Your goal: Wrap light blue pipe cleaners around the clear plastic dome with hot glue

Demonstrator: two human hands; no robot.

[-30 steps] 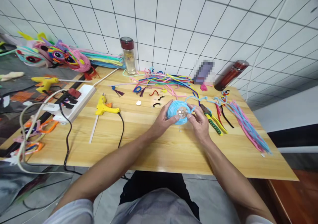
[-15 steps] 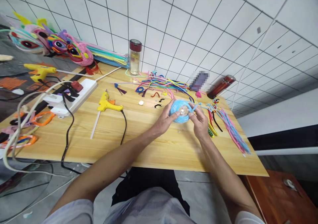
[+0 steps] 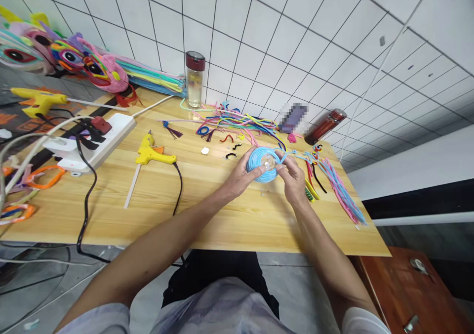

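Note:
A round, see-through form wrapped in light-blue pipe cleaner [image 3: 259,157] is held above the wooden table, its clear middle uncovered. My left hand [image 3: 238,178] grips it from the left, with the thumb over the front and the other fingers behind. At its right edge, the thumb and fingers of my right hand [image 3: 295,180] pinch the blue pipe cleaner strand. A loose tail of that strand [image 3: 289,154] runs off to the right behind my right fingers. Just beyond my hands lies a heap of coloured pipe cleaners [image 3: 240,121].
A yellow glue gun [image 3: 153,153] rests left of my arm, near a white power strip [image 3: 103,146] with cables. Behind stand a glass bottle [image 3: 194,79] and a red-brown flask [image 3: 326,126]. Pink and blue pipe cleaners [image 3: 342,190] lie right; finished fuzzy figures [image 3: 103,72] sit far left.
My view has swung slightly, so the table and its things sit further left in the picture. Both hands keep nearly the same hold on the blue-wrapped form.

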